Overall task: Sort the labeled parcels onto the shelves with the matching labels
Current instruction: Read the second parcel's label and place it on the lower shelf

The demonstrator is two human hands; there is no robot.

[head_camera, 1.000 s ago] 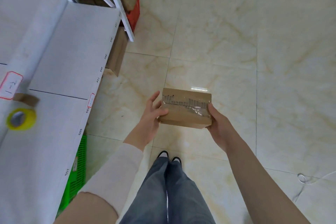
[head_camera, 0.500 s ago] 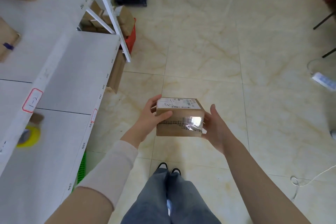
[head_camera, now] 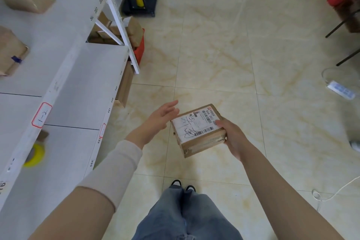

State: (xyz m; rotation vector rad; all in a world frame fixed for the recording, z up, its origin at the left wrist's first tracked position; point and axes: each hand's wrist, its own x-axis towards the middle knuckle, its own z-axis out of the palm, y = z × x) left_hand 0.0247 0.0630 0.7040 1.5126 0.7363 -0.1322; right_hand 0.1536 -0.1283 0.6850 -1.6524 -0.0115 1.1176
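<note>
Currently right hand (head_camera: 232, 138) grips the parcel (head_camera: 198, 129) by its right edge, label up, tilted, held over the floor (head_camera: 214, 54). Left hand (head_camera: 158, 118) is spread flat, just beside the parcel's left edge, contact unclear. Shelf (head_camera: 78, 87) tagged "1-2" (head_camera: 41, 115) to the left; yellow tape roll (head_camera: 35, 155) on it.

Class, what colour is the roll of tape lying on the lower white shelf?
Yellow. The roll of tape shows in the head view, at the left edge on the lower white shelf.
</note>
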